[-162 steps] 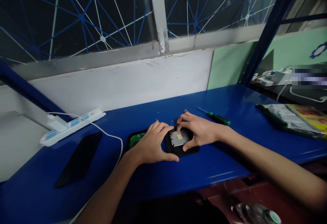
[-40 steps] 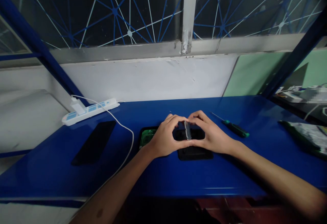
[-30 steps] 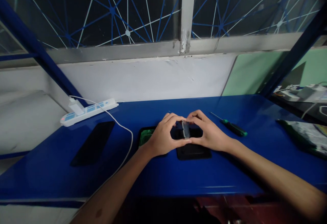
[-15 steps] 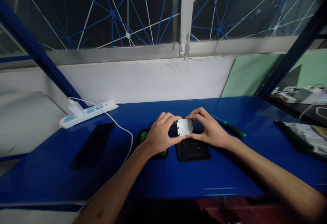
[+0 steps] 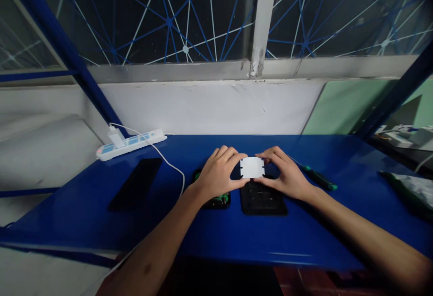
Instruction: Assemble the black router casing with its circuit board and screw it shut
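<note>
Blue table [image 5: 250,237] | left hand [image 5: 219,173], right hand [image 5: 288,174] hold plate [image 5: 252,167] | green board [image 5: 222,197] part-hidden

Left hand [image 5: 216,174]: bare, slim fingers
Right hand [image 5: 290,176]: bare, slim fingers
Left forearm [image 5: 177,226]: bare, one small dark oval spot [image 5: 148,269]
Right forearm [image 5: 352,224]: bare
Clothing [image 5: 230,280]: black, details lost in shadow

1 left hand [image 5: 216,176] and 1 right hand [image 5: 287,174] at 1 metal plate [image 5: 252,168]. Below plate: 1 black cover [image 5: 264,201]. Left of plate: 1 black case [image 5: 226,205], 1 black slab [image 5: 135,185], 1 power strip [image 5: 144,139], 1 plugged adapter [image 5: 117,137]. Right of plate: 1 screwdriver [image 5: 320,179], 1 bag [image 5: 409,192].
</note>
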